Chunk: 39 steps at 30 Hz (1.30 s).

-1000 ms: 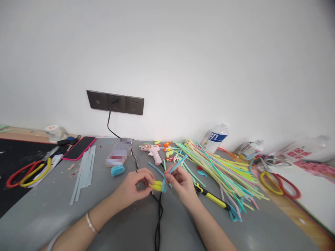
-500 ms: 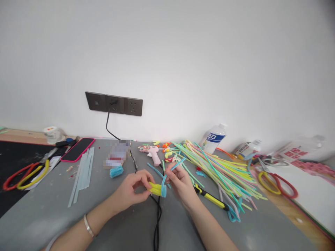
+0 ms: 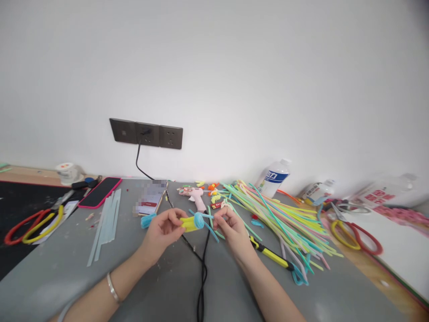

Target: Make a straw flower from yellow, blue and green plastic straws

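Observation:
Between the fingertips of my left hand (image 3: 166,227) is a yellow fuzzy bundle (image 3: 189,224), lying sideways over the grey mat. A blue pipe cleaner (image 3: 199,220) is wound round the bundle's right end. Its loose end runs right into the pinched fingers of my right hand (image 3: 231,226). Behind my left hand lies a small blue fuzzy bundle (image 3: 146,220), partly hidden. A pink glue gun (image 3: 197,197) rests beyond my hands, and a pile of coloured pipe cleaners (image 3: 278,214) spreads to the right.
A yellow cutter (image 3: 273,258) lies right of my right forearm. Black cables (image 3: 203,273) run between my arms. Glue sticks (image 3: 107,221), a pink-edged phone (image 3: 100,192) and scissors (image 3: 36,226) are at left. At right are bottles (image 3: 273,178) and more scissors (image 3: 355,235).
Both hands have shifted slightly, my left hand up and left with the yellow bundle. The blue strand, earlier raised and bent, now stretches nearly level between the bundle and my right fingers.

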Each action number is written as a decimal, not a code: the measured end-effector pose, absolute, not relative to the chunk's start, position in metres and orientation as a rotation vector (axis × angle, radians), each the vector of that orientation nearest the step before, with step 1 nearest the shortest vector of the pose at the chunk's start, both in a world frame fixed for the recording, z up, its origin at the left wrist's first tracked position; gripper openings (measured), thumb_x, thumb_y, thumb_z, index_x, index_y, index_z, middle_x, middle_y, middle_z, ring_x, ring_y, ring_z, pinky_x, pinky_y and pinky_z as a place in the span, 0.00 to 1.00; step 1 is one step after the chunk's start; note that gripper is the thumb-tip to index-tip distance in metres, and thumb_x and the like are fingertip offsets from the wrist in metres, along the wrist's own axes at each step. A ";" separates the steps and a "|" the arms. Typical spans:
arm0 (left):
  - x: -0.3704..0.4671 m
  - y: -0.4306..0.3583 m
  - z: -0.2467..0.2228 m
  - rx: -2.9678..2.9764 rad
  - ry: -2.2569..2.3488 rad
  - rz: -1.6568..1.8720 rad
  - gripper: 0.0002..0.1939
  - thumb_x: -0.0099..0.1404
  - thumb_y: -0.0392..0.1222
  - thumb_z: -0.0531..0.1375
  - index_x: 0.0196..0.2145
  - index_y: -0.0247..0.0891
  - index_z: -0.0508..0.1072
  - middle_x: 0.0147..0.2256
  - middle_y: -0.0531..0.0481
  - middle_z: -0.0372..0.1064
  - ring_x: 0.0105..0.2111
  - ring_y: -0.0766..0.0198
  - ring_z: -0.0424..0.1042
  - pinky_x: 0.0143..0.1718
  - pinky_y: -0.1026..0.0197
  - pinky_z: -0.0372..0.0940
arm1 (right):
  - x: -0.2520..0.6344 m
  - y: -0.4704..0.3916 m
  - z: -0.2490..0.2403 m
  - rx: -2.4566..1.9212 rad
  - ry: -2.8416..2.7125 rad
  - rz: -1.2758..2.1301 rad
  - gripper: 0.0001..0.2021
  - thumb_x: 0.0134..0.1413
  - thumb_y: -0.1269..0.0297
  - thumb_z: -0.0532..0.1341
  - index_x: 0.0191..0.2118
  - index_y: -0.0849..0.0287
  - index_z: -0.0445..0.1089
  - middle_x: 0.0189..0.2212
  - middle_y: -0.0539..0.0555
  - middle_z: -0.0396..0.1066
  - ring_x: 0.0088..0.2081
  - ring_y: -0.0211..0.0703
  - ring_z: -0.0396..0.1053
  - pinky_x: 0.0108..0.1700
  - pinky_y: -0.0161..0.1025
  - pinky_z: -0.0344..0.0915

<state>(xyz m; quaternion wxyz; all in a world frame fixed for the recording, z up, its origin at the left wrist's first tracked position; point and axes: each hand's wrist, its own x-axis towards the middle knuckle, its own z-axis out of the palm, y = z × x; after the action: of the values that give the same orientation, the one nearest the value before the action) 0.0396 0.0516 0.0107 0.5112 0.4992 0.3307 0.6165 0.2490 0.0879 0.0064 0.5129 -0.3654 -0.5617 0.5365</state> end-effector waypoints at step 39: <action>0.047 0.049 0.010 1.731 1.168 1.289 0.04 0.55 0.31 0.58 0.26 0.39 0.68 0.28 0.53 0.64 0.29 0.63 0.69 0.29 0.64 0.65 | 0.245 0.065 0.017 -0.725 -2.150 0.308 0.08 0.61 0.72 0.54 0.30 0.56 0.63 0.22 0.48 0.60 0.24 0.39 0.58 0.27 0.36 0.52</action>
<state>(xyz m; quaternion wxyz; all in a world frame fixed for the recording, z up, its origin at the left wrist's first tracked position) 0.0471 0.0489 0.0099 0.3371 0.6641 0.4479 0.4946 0.2448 0.0651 0.0174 0.4133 -0.2884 -0.8550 0.1225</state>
